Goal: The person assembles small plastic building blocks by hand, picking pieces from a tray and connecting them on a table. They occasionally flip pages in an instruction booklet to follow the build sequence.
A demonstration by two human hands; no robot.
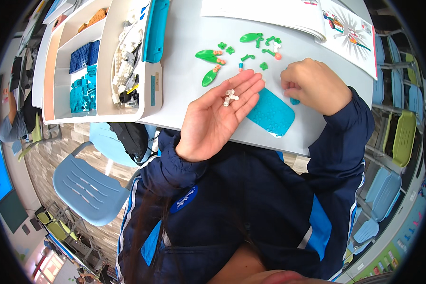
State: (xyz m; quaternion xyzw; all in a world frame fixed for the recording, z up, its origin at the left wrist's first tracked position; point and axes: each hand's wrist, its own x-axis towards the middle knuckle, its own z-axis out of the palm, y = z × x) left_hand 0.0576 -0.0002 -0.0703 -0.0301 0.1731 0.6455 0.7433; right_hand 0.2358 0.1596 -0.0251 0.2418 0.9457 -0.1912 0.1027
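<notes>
Head view: left hand (217,111) overhangs the table (184,80) edge.

A long rounded turquoise studded plate (271,112) lies on the pale grey table (184,80), between the open left hand (218,113) and the curled right hand (312,85). A few small white plastic pieces (229,97) are held on the left palm. Behind the hands, small green leaf-shaped plastic parts (236,53) are scattered. To the left, a white compartmented sorting tray (104,57) is placed; what seems to be its turquoise lid (155,31) is propped at its right edge. An open paper instruction booklet (293,21) is set far behind, to the right.
</notes>
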